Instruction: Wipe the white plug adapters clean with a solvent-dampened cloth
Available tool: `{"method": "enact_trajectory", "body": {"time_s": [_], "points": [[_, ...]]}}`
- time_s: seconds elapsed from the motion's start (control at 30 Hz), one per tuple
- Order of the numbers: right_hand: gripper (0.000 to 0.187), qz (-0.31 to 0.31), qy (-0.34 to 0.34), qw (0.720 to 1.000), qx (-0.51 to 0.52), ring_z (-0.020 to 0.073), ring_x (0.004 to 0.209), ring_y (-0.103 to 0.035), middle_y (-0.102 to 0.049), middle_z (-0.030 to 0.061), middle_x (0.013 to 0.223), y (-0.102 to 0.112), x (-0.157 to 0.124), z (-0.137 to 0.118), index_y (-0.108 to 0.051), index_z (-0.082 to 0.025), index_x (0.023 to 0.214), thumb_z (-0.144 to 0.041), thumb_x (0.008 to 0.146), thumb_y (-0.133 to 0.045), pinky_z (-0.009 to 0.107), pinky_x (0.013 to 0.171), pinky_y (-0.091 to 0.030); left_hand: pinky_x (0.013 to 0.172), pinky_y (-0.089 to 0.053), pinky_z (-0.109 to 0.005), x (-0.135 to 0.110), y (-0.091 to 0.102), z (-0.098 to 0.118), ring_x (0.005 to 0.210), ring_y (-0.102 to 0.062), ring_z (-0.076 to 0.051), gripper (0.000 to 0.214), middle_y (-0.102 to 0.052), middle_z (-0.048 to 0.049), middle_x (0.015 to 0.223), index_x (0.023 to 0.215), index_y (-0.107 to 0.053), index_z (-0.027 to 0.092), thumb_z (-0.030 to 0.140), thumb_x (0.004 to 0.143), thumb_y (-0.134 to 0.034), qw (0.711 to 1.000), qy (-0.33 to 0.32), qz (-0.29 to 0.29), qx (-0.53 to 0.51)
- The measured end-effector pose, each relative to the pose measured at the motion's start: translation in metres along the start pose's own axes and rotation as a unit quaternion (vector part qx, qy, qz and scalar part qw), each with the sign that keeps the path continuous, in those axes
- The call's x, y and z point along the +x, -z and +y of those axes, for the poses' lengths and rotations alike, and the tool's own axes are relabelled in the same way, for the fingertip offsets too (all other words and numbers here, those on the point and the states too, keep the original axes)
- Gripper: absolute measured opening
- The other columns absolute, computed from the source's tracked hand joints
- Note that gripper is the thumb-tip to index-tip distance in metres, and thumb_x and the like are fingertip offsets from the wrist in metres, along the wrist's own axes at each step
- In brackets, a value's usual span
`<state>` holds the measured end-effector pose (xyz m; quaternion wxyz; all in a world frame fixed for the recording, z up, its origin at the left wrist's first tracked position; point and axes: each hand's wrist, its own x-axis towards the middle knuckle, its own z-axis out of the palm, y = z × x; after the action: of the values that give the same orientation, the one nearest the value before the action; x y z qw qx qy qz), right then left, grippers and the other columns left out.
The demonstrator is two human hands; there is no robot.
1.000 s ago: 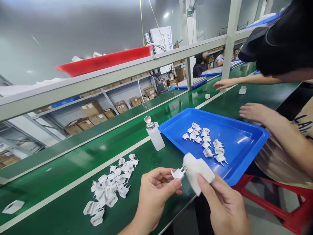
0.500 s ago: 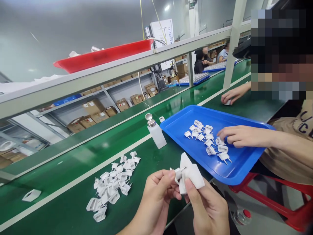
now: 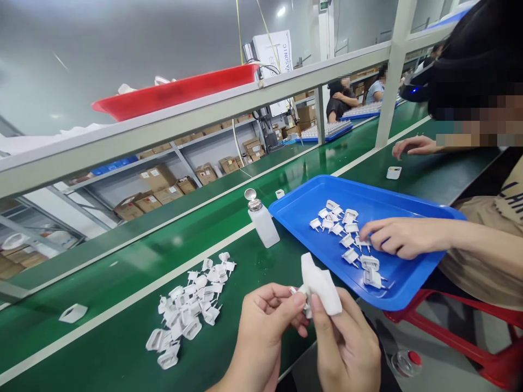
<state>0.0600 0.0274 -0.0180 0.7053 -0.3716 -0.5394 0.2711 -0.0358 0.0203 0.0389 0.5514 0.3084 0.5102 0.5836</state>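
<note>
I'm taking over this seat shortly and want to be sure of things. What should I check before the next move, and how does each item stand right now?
1. The white plug held in the left hand: ok.
2. The white wipe pinched in the right hand and pressed against the plug: ok.
3. Plug surface clean: cannot tell, the wipe hides most of it.
4. The dispenser bottle upright on the green belt: ok.
5. The blue tray free of other hands: not ok, a co-worker's hand is among the plug pieces in it.
</note>
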Motion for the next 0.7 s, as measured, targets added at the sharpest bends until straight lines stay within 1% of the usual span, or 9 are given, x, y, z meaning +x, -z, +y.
{"method": "enact_trajectory", "body": {"time_s": [0.1, 0.17, 0.23, 0.3, 0.37, 0.43, 0.5, 0.63, 0.7], "points": [[0.017, 0.066, -0.052, 0.995, -0.046, 0.0196, 0.076, -0.068, -0.07, 0.007, 0.087, 0.004, 0.0, 0.002, -0.077, -0.022, 0.091, -0.026, 0.098, -0.062, 0.028, 0.064, -0.051, 0.055, -0.051, -0.018, 0.002, 0.001, -0.004, 0.057, -0.062, -0.01, 0.03, -0.071, -0.0047, 0.064, 0.073, -0.078, 0.011, 0.037, 0.072, -0.092, 0.998, 0.044, -0.013, -0.043], [0.015, 0.119, -0.054, 0.988, -0.082, 0.0208, 0.079, -0.069, -0.071, 0.008, 0.089, 0.006, 0.0, 0.003, -0.077, -0.021, 0.094, -0.027, 0.097, -0.064, 0.028, 0.067, -0.051, 0.059, -0.054, -0.017, 0.004, 0.001, -0.005, 0.063, -0.065, -0.01, 0.029, -0.077, -0.0094, 0.077, 0.078, -0.08, 0.01, 0.038, 0.076, -0.089, 0.993, 0.088, -0.018, -0.083], [0.016, 0.111, -0.056, 0.989, -0.084, 0.0209, 0.081, -0.07, -0.072, 0.0076, 0.09, 0.007, 0.0, 0.002, -0.078, -0.02, 0.096, -0.028, 0.097, -0.064, 0.028, 0.07, -0.051, 0.064, -0.056, -0.017, 0.005, 0.001, -0.007, 0.069, -0.068, -0.011, 0.03, -0.079, -0.0115, 0.085, 0.083, -0.081, 0.011, 0.039, 0.078, -0.087, 0.988, 0.109, -0.023, -0.108], [0.019, 0.06, -0.073, 0.994, -0.049, 0.0194, 0.079, -0.069, -0.07, 0.0054, 0.087, 0.006, 0.001, -0.001, -0.079, -0.022, 0.095, -0.03, 0.097, -0.062, 0.027, 0.069, -0.051, 0.066, -0.056, -0.018, 0.005, 0.001, -0.008, 0.071, -0.067, -0.012, 0.03, -0.078, -0.01, 0.082, 0.085, -0.082, 0.01, 0.039, 0.081, -0.086, 0.99, 0.09, -0.043, -0.095], [0.021, 0.025, -0.093, 0.995, -0.003, 0.0181, 0.075, -0.066, -0.067, 0.0037, 0.083, 0.003, 0.0, -0.006, -0.079, -0.024, 0.094, -0.031, 0.098, -0.06, 0.026, 0.066, -0.051, 0.065, -0.054, -0.018, 0.004, 0.001, -0.009, 0.069, -0.065, -0.011, 0.028, -0.076, -0.0074, 0.077, 0.088, -0.082, 0.011, 0.038, 0.084, -0.083, 0.996, 0.037, -0.064, -0.047], [0.021, 0.018, -0.089, 0.995, 0.033, 0.0178, 0.072, -0.064, -0.064, 0.003, 0.08, -0.001, -0.002, -0.011, -0.08, -0.025, 0.096, -0.028, 0.098, -0.06, 0.027, 0.064, -0.052, 0.065, -0.054, -0.02, 0.004, 0.001, -0.009, 0.065, -0.063, -0.011, 0.025, -0.076, -0.0063, 0.076, 0.094, -0.083, 0.012, 0.036, 0.086, -0.081, 0.997, -0.023, -0.067, 0.011], [0.02, 0.019, -0.06, 0.997, 0.046, 0.0174, 0.07, -0.061, -0.063, 0.003, 0.079, -0.005, -0.004, -0.014, -0.08, -0.026, 0.098, -0.022, 0.097, -0.06, 0.027, 0.063, -0.051, 0.067, -0.054, -0.023, 0.004, 0.002, -0.009, 0.065, -0.063, -0.012, 0.024, -0.077, -0.0062, 0.079, 0.099, -0.083, 0.015, 0.035, 0.084, -0.083, 0.996, -0.055, -0.055, 0.043], [0.025, 0.019, 0.015, 0.999, 0.043, 0.016, 0.071, -0.061, -0.065, 0.0033, 0.082, -0.01, -0.008, -0.013, -0.081, -0.026, 0.102, -0.012, 0.094, -0.062, 0.027, 0.063, -0.049, 0.071, -0.055, -0.025, 0.005, 0.003, -0.008, 0.069, -0.067, -0.015, 0.026, -0.078, -0.0059, 0.078, 0.094, -0.084, 0.017, 0.031, 0.074, -0.091, 0.998, -0.04, -0.039, 0.034], [0.023, 0.041, 0.012, 0.999, 0.033, 0.0158, 0.073, -0.064, -0.068, 0.0029, 0.084, -0.007, -0.007, -0.009, -0.081, -0.028, 0.1, -0.014, 0.094, -0.064, 0.026, 0.066, -0.05, 0.066, -0.054, -0.022, 0.005, 0.004, -0.007, 0.065, -0.065, -0.013, 0.023, -0.076, -0.0052, 0.073, 0.09, -0.084, 0.015, 0.035, 0.079, -0.087, 0.998, -0.032, -0.044, 0.015]]}}
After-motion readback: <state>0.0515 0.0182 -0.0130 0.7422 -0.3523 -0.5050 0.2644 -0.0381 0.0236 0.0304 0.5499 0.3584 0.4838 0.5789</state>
